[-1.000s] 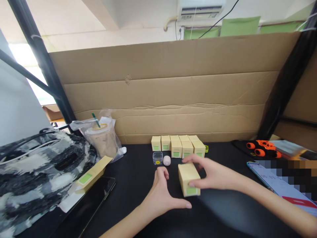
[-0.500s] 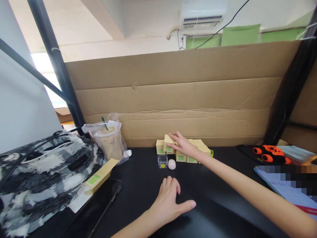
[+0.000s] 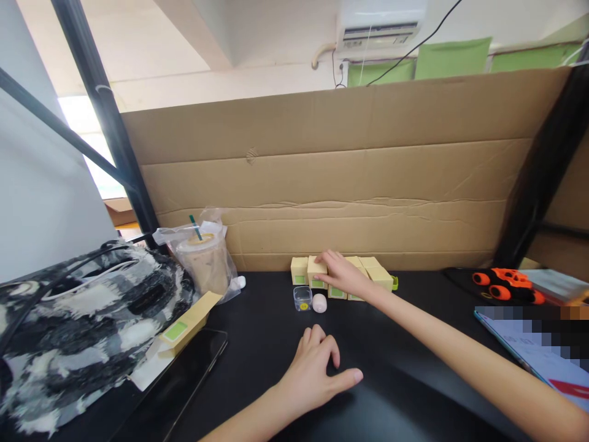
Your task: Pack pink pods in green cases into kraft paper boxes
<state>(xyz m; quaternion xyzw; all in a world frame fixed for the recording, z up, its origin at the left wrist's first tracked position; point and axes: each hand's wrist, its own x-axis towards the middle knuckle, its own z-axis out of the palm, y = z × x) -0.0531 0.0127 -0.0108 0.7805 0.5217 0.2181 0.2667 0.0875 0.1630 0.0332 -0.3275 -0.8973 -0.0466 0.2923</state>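
Observation:
Several small cream boxes with green labels stand in a row against the cardboard wall. My right hand (image 3: pixel 343 273) reaches over the row, fingers apart, its fingertips at the top of one cream box (image 3: pixel 317 270); it does not visibly grip it. Another cream box (image 3: pixel 299 271) stands at the row's left end. In front of them are a clear small container (image 3: pixel 302 299) with a yellow spot and a pale pink rounded piece (image 3: pixel 319 303). My left hand (image 3: pixel 317 368) hovers nearer, thumb spread from curled fingers, holding nothing.
At left are a bagged drink cup (image 3: pixel 207 264), an opened cream box (image 3: pixel 188 322), a dark phone (image 3: pixel 197 374) and a black-and-white cloth (image 3: pixel 92 319). An orange toy car (image 3: pixel 510 283) and a tablet (image 3: pixel 519 344) lie at right.
The box under my right hand has come down and back into line with the row, and the fingers have loosened from it. My left hand is nearly unchanged.

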